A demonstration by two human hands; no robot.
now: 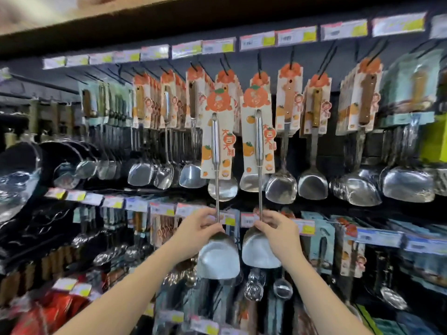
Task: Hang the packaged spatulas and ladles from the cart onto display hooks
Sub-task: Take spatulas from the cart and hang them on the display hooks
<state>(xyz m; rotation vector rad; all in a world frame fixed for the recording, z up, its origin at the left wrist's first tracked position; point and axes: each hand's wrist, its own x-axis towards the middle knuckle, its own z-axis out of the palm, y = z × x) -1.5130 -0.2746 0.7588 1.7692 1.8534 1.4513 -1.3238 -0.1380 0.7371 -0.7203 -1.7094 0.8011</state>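
Note:
I hold two packaged steel spatulas upright in front of the display wall. My left hand grips the thin shaft of the left spatula just above its blade. My right hand pinches the shaft of the right spatula above its blade. Each handle is strapped to a white card printed with oranges. The card tops reach up to the black display hooks, which carry several matching packs. I cannot tell whether either card is on a hook.
The upper row of hooks is crowded with carded spatulas and ladles. Price-tag rails run above and below. Black pans hang at the left. Lower hooks hold strainers and more packaged utensils. The cart is out of view.

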